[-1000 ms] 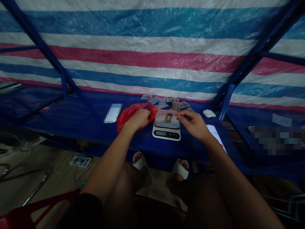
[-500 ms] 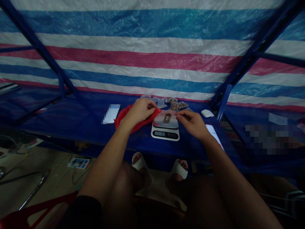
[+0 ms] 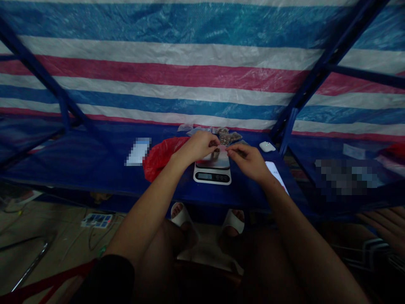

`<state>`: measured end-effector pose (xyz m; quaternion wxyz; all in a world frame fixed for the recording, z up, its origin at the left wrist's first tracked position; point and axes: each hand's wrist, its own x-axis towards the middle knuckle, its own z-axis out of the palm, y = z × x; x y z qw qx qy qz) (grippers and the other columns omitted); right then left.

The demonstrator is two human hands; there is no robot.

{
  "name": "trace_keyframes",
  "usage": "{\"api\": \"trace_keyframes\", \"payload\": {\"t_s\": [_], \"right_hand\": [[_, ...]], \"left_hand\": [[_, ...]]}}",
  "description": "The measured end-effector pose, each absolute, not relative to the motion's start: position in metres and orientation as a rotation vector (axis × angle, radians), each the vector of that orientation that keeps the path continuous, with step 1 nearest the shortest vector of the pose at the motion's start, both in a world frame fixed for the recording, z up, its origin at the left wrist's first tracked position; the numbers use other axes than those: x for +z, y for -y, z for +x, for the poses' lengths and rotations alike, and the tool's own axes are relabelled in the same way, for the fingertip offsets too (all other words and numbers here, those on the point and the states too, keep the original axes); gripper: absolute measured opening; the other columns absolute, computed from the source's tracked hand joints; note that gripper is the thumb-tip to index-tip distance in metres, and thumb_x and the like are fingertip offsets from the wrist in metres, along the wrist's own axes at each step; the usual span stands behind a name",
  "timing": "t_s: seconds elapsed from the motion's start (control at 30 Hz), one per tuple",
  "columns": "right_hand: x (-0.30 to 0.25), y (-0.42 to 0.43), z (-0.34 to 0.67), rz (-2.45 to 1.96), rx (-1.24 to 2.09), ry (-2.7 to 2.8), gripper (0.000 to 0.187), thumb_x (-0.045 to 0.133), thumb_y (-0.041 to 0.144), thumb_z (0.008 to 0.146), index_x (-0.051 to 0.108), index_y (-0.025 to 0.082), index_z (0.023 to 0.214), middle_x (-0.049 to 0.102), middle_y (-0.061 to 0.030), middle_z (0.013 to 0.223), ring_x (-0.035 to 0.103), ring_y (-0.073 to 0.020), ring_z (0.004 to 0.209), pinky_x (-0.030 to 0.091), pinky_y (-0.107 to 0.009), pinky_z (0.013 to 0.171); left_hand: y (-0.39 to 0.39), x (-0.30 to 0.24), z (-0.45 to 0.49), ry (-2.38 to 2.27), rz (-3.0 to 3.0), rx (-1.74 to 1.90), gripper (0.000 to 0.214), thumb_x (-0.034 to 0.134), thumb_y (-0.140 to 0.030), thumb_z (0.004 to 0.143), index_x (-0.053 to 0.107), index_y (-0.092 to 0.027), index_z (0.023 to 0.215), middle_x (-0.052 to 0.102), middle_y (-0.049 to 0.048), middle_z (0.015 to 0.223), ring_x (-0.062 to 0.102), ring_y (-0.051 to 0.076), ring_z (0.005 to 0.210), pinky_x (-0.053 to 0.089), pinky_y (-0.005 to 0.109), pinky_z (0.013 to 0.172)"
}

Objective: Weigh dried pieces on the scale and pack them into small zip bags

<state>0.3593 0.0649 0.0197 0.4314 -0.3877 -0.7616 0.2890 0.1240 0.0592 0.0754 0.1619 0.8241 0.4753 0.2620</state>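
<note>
A white kitchen scale point(image 3: 212, 176) with a lit display lies on the blue table before me. On its metal plate stands a small metallic cup point(image 3: 216, 153), partly hidden by my fingers. My left hand point(image 3: 202, 144) reaches over the plate's left side, its fingers pinched close to the cup's rim. From the right, my right hand point(image 3: 248, 158) has thumb and forefinger together by the cup. Anything in either pinch is too small to make out. A crumpled red plastic bag point(image 3: 161, 155) rests left of the scale, partly behind my left forearm.
Small clear bags of brown pieces point(image 3: 228, 136) lie behind the scale. A white earbud case point(image 3: 267, 146) and a phone point(image 3: 276, 174) are at right, another phone point(image 3: 139, 151) at left. Blue frame posts point(image 3: 289, 128) rise beside the table. Another person's hand point(image 3: 384, 223) shows at lower right.
My left hand has let go of the red bag's edge and moved right, over the plate to the cup. My right hand stays beside the cup. The view has shifted slightly.
</note>
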Motion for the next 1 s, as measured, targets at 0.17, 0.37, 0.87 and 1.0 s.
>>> {"api": "trace_keyframes", "payload": {"t_s": [0.17, 0.37, 0.87, 1.0], "right_hand": [[0.022, -0.063, 0.358, -0.954, 0.731, 1.891, 0.025, 0.071, 0.043, 0.096, 0.085, 0.023, 0.102, 0.087, -0.0071, 0.106, 0.079, -0.0256, 0.095, 0.061, -0.038, 0.086], [0.024, -0.062, 0.358, -0.984, 0.743, 1.907, 0.025, 0.072, 0.045, 0.097, 0.085, 0.024, 0.102, 0.087, -0.007, 0.108, 0.079, -0.0259, 0.097, 0.062, -0.039, 0.09], [0.022, -0.063, 0.36, -0.969, 0.745, 1.891, 0.028, 0.073, 0.048, 0.095, 0.084, 0.023, 0.1, 0.087, -0.0081, 0.105, 0.079, -0.0275, 0.097, 0.062, -0.041, 0.089], [0.023, -0.062, 0.36, -0.973, 0.76, 1.87, 0.028, 0.074, 0.049, 0.095, 0.085, 0.024, 0.101, 0.087, -0.0081, 0.105, 0.079, -0.0278, 0.097, 0.062, -0.042, 0.089]], "left_hand": [[-0.059, 0.077, 0.125, -1.355, 2.351, 0.73, 0.025, 0.07, -0.009, 0.099, 0.087, -0.019, 0.113, 0.087, 0.0077, 0.108, 0.08, 0.023, 0.098, 0.059, 0.034, 0.093], [-0.058, 0.083, 0.129, -1.407, 2.403, 0.664, 0.024, 0.07, -0.013, 0.101, 0.088, -0.019, 0.117, 0.087, 0.0093, 0.114, 0.079, 0.025, 0.107, 0.057, 0.035, 0.099], [-0.039, 0.093, 0.105, -1.449, 2.332, 0.881, 0.026, 0.067, -0.013, 0.103, 0.086, -0.018, 0.12, 0.086, 0.0092, 0.123, 0.079, 0.024, 0.113, 0.058, 0.037, 0.107], [-0.018, 0.1, 0.06, -1.714, 2.19, 0.87, 0.026, 0.067, -0.02, 0.103, 0.086, -0.018, 0.12, 0.086, 0.0095, 0.12, 0.08, 0.025, 0.108, 0.06, 0.037, 0.105]]}}
